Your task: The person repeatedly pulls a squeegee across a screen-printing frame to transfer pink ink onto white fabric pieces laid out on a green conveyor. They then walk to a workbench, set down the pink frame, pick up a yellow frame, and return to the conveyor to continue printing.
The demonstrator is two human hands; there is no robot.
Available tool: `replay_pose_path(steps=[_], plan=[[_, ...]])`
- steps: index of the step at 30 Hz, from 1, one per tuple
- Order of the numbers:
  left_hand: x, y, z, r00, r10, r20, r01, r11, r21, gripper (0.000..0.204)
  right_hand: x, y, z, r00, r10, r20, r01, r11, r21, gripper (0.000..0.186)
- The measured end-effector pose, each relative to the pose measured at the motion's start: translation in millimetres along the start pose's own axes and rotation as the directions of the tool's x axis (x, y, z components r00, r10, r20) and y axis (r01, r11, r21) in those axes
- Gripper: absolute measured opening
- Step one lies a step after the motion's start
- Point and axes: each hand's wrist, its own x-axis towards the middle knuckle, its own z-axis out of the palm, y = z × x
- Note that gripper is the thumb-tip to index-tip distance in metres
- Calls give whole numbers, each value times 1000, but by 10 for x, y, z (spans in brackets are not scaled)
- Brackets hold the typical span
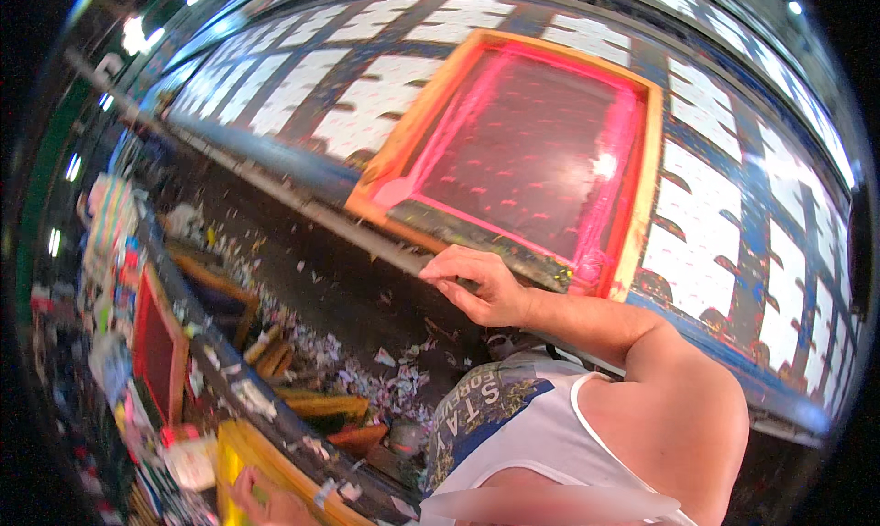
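A screen printing frame (pixel 518 132) with orange wooden sides, a dark mesh and pink ink along its borders lies on the long printing table. My right hand (pixel 481 286) is at the near edge of this frame, by the table's side. Its fingers stretch forward with the thumb apart, and nothing shows between them. Low on the left, my left hand (pixel 269 500) is closed on a second screen frame (pixel 266 453), with yellow wooden sides. The picture's lower edge cuts off part of that hand and frame.
White cut-out pieces (pixel 692 200) lie in rows along the table (pixel 527 20). Paper scraps (pixel 321 347) litter the dark floor between the table and a curved dark edge (pixel 215 343). Wooden pieces (pixel 325 405) and a red-meshed frame (pixel 158 352) stand at the left, beside a striped cloth (pixel 110 210).
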Motion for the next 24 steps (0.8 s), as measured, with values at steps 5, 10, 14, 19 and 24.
replay_pose_path(steps=[5, 10, 14, 19, 24], plan=[[694, 1341, 1763, 920, 336, 204, -189, 833, -519, 18, -460, -155, -1014, 954, 57, -294, -170, 912, -373, 31], [1011, 2792, 3233, 669, 557, 492, -15, 672, -740, 46, -1254, -456, -1604, 828, 88, -554, -506, 542, -671, 43], [1075, 3831, 4569, 672, 656, 343, -143, 569, -810, 78, -1761, -501, -1637, 697, 105, -709, -700, 310, -643, 58], [1280, 4710, 5660, 554, 719, 419, -328, 652, -684, 65, -2023, -273, -1492, 346, 272, -898, -634, 774, -10, 61], [1295, 4935, 5949, 461, 677, 574, -210, 712, -671, 50, -2192, -115, -1394, 278, 212, -937, -557, 830, 23, 62]])
